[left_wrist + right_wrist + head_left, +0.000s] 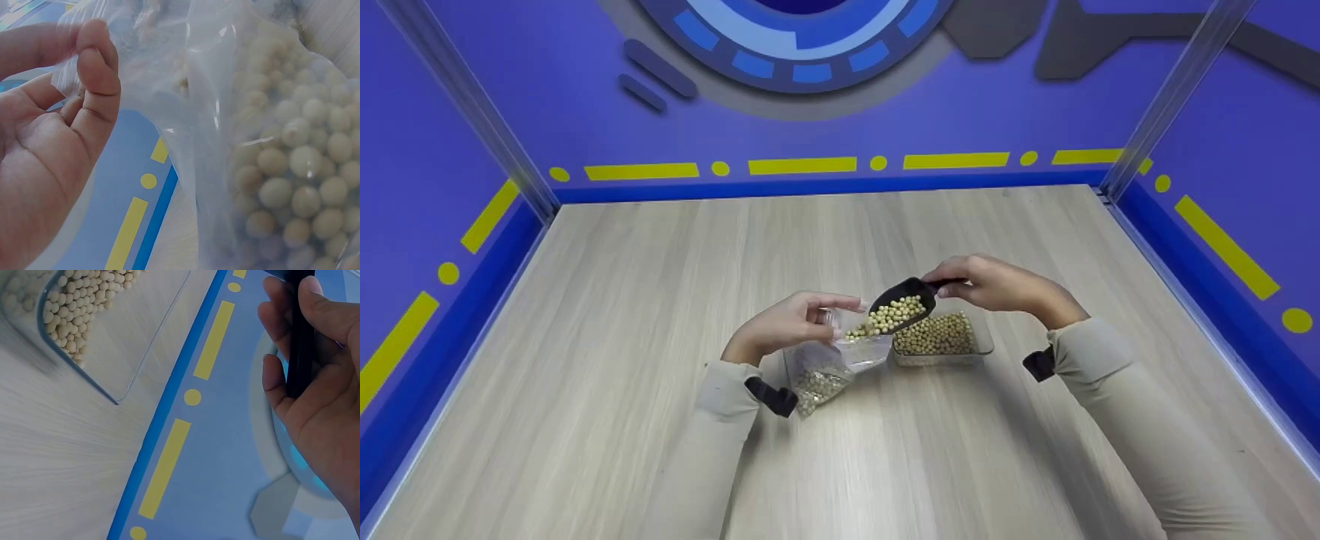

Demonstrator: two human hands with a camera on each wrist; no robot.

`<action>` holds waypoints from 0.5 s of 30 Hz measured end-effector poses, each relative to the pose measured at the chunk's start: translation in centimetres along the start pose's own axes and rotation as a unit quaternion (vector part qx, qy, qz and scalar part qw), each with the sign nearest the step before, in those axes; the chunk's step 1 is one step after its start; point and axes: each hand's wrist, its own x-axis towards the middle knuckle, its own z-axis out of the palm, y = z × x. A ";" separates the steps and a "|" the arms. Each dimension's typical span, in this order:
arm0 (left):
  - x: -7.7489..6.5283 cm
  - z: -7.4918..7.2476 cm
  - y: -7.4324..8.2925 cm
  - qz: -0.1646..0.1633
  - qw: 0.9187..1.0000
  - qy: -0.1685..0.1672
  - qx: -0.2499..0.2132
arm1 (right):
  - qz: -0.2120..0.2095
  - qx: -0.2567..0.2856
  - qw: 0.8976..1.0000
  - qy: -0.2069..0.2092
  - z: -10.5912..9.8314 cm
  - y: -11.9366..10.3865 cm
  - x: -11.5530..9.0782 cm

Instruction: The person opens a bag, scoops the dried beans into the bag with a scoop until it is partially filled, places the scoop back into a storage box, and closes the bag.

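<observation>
My left hand (787, 324) grips the top edge of a clear zip-lock bag (211, 140), its fingers curled on the plastic in the left wrist view. Pale round beans, like soybeans (304, 169), fill the bag's lower part, which leans on the table. In my right hand (997, 283) is the handle of a black scoop (926, 300), pinched between thumb and fingers. The scoop is tilted, its lip at the bag's mouth, and beans (896, 313) lie in it and at the opening. Just below the scoop stands a clear rectangular container (982, 346) holding more beans.
A wood-grain table (630, 300) lies under everything. Blue panels with yellow marks (802, 166) rise at its back and sides, joined by metal corner posts (1174, 97). Black straps (771, 396) sit at both wrists.
</observation>
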 end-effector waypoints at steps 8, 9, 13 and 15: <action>0.0 0.0 0.0 -0.004 1.000 0.001 0.001 | 0.004 -0.009 1.000 -0.004 -0.3 -0.3 0.1; 0.0 0.0 -0.1 -0.004 1.000 0.001 0.003 | 0.007 -0.009 1.000 -0.006 -0.3 -0.4 0.0; 0.1 0.0 -0.1 -0.001 1.000 0.000 0.003 | 0.016 -0.011 1.000 -0.011 -0.5 -0.7 0.0; 0.1 0.0 -0.1 0.001 1.000 -0.002 -0.001 | 0.017 -0.015 1.000 -0.012 -0.6 -0.8 0.1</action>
